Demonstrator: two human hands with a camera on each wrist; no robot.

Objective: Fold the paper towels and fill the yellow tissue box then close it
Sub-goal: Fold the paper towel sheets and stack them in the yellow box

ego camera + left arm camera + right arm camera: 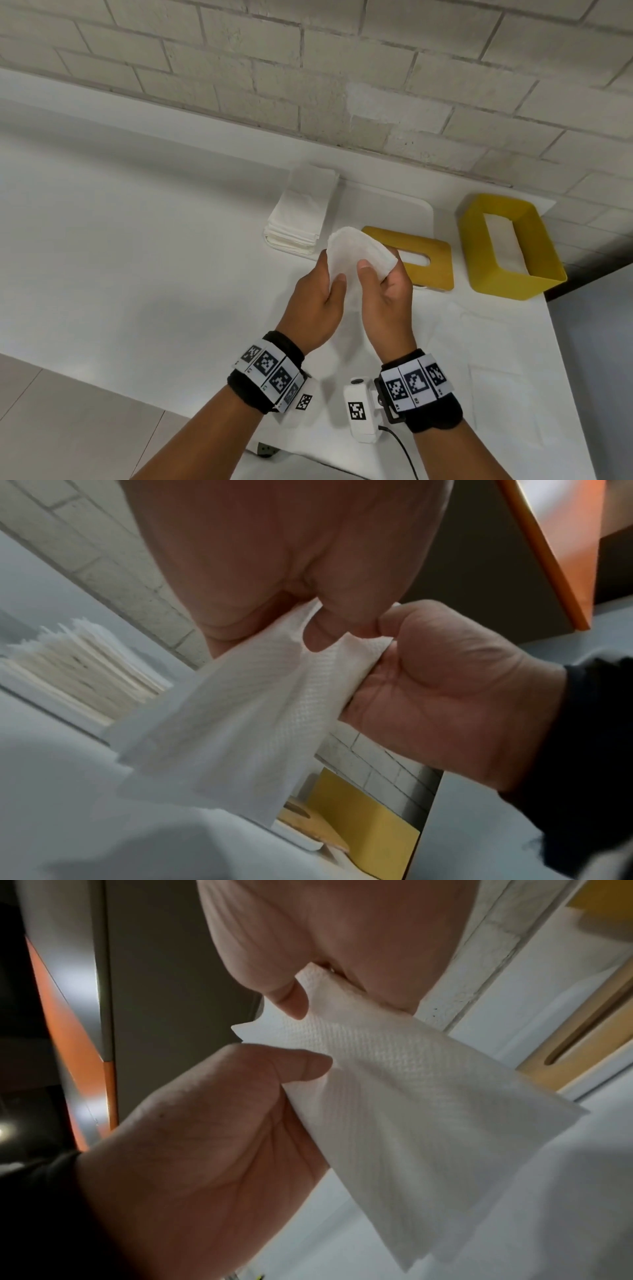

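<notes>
Over the table both hands hold one white paper towel [347, 248] upright between them. My left hand [332, 267] pinches its left edge with the thumb in front; my right hand [378, 265] pinches the right edge likewise. The left wrist view shows my left hand [322, 615] nipping the towel [246, 710]; in the right wrist view my right hand [308, 993] grips the towel [411, 1096]. The yellow tissue box [479, 253] stands uncovered at the right with white paper inside. Its yellow slotted lid [435, 270] lies flat just behind my hands.
A stack of folded towels [301, 209] lies behind my left hand on a white tray [394, 209]. Flat unfolded sheets [489, 359] lie on the white table at the right, near its right edge [561, 342]. A brick wall [342, 85] runs along the back.
</notes>
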